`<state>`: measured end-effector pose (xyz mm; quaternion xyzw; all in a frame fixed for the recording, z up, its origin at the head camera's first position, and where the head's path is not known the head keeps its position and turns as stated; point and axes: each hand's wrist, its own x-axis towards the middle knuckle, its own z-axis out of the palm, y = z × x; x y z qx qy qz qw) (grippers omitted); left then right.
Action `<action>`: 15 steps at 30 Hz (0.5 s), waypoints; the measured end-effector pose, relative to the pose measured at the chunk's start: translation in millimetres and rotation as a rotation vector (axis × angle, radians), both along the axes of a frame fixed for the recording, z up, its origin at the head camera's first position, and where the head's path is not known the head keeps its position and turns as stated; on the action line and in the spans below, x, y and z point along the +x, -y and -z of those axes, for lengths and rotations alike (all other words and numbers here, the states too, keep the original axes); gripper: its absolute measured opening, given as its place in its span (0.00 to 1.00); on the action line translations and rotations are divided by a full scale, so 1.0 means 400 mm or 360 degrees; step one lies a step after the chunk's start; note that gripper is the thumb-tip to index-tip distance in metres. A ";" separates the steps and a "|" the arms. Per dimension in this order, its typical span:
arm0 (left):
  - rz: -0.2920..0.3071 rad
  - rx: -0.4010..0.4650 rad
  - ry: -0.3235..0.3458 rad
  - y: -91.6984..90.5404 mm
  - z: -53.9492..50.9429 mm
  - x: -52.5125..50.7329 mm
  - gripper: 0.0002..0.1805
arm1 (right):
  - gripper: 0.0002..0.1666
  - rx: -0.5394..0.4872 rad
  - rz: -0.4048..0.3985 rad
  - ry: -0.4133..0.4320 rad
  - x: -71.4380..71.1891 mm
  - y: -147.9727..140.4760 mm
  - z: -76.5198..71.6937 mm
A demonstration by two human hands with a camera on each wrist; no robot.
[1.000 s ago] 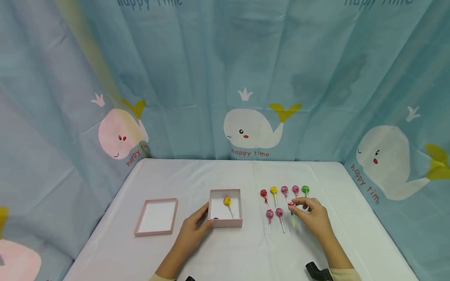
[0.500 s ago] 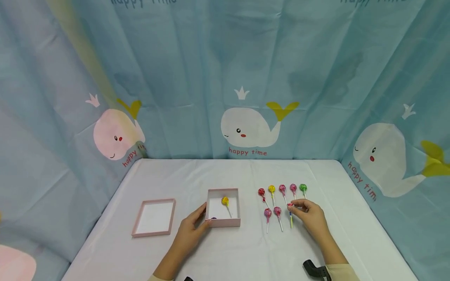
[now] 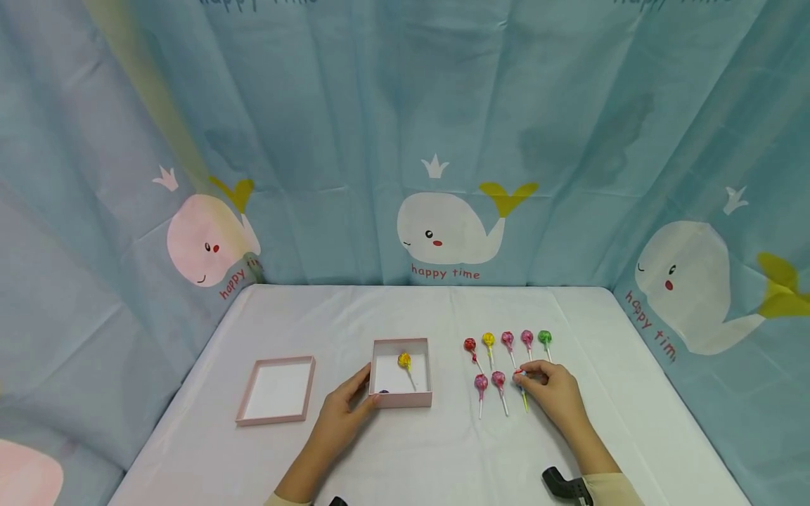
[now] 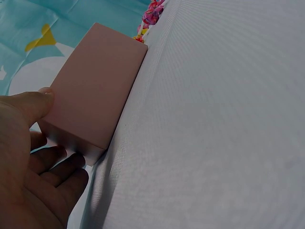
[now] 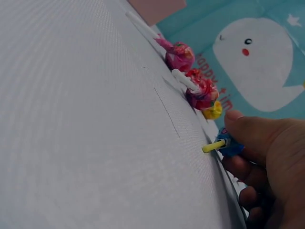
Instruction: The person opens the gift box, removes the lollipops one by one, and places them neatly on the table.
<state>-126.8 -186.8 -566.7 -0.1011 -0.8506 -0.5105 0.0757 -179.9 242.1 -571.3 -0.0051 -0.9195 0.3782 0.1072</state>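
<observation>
My left hand holds a small pink open box at its near left corner. In the left wrist view the thumb lies on the edge of the box, with the fingers along its side. Inside the box lies a yellow lollipop; a dark wrapped piece barely shows behind the near wall. Thumb and fingers of my right hand pinch a lollipop with a blue wrapper and a yellow stick, close to the table. The fingers hide part of its head.
Two rows of lollipops lie right of the box: a red one, a yellow one, several pink ones and a green one. A shallow pink-edged lid lies at left. A whale-print curtain surrounds the white table.
The pinched lollipop has come slightly nearer me and lower, and less of its head shows. My left hand stays on the box. The head view has shifted a little.
</observation>
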 end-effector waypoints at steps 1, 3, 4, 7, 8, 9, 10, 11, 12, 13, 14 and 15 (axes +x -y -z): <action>-0.0001 0.0000 0.0005 0.000 0.000 0.000 0.39 | 0.15 0.0003 0.0001 -0.0003 0.000 0.000 0.000; -0.0004 -0.0003 0.0015 0.000 -0.001 0.001 0.40 | 0.15 0.0009 0.0003 -0.0005 -0.001 -0.001 0.001; -0.0007 -0.0005 0.0021 0.000 -0.002 0.001 0.40 | 0.15 0.0010 0.0008 -0.0003 -0.001 -0.001 0.001; -0.0007 -0.0007 0.0035 0.000 -0.003 0.001 0.40 | 0.16 0.0015 0.0013 -0.0005 -0.002 -0.001 -0.001; -0.0005 -0.0008 0.0036 0.000 -0.003 0.001 0.40 | 0.16 0.0017 0.0015 -0.0003 -0.001 -0.001 -0.002; -0.0001 -0.0006 0.0035 0.001 -0.002 0.000 0.40 | 0.16 0.0019 0.0017 -0.0003 -0.001 -0.001 -0.003; 0.0002 -0.0006 0.0032 0.001 -0.002 0.000 0.40 | 0.16 0.0023 0.0018 -0.0001 -0.001 -0.001 -0.003; 0.0006 -0.0004 0.0029 0.001 -0.002 0.000 0.40 | 0.16 0.0027 0.0020 0.0001 0.000 -0.002 -0.004; 0.0008 -0.0005 0.0026 0.001 -0.002 0.000 0.40 | 0.16 0.0032 0.0020 0.0005 0.000 -0.002 -0.003; 0.0011 -0.0005 0.0024 0.001 -0.001 0.000 0.40 | 0.15 0.0036 0.0021 0.0013 0.001 -0.002 -0.003; 0.0011 -0.0006 0.0021 0.001 -0.001 0.000 0.40 | 0.15 0.0041 0.0022 0.0017 0.001 -0.003 -0.003; 0.0009 -0.0008 0.0018 0.001 -0.001 0.000 0.40 | 0.15 0.0044 0.0020 0.0018 0.002 -0.003 -0.003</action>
